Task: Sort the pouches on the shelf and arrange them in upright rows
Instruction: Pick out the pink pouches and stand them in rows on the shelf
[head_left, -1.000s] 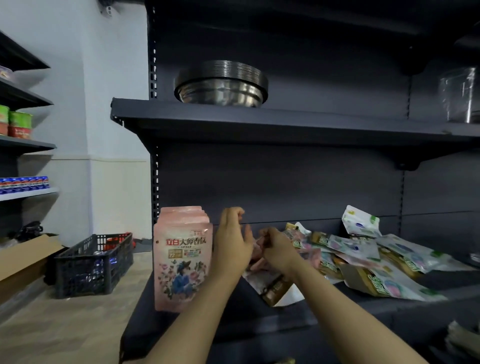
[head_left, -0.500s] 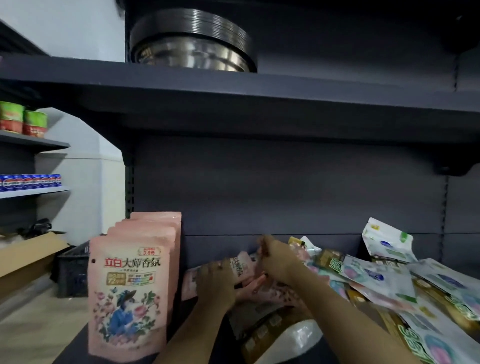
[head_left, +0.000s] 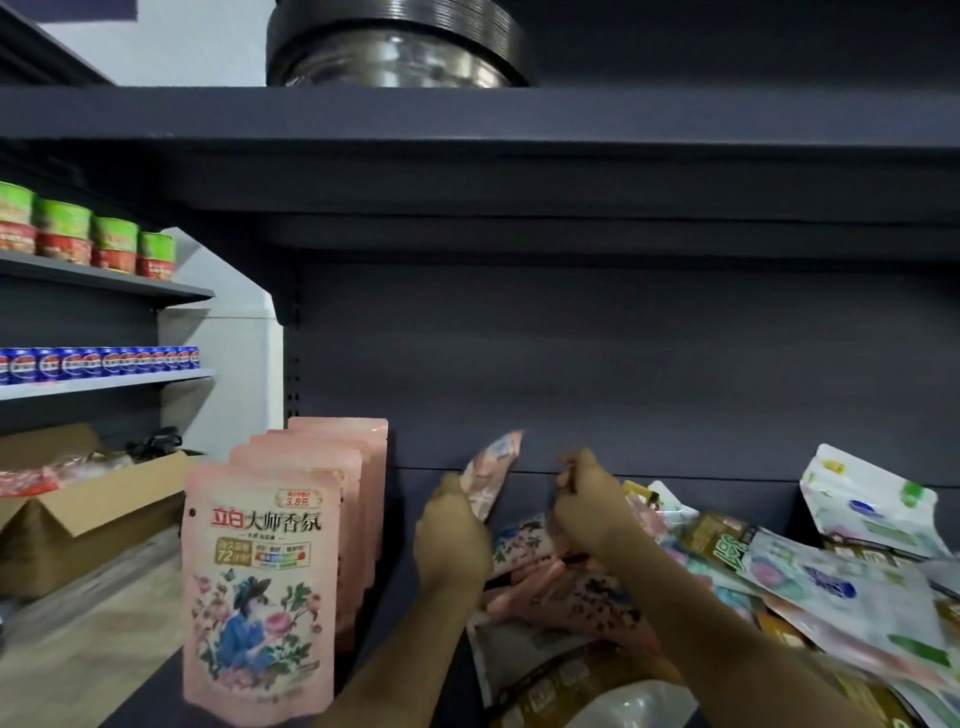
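The left hand (head_left: 457, 540) pinches a pink pouch (head_left: 493, 470) lifted off the pile (head_left: 779, 582) on the shelf (head_left: 405, 623); the right hand (head_left: 589, 509) curls on another there. Swinging it left carelessly could topple the upright pink row (head_left: 270, 571).

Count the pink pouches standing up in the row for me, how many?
5 pouches, one behind another at the shelf's left end: front, second, third, fourth, back. More may hide behind.
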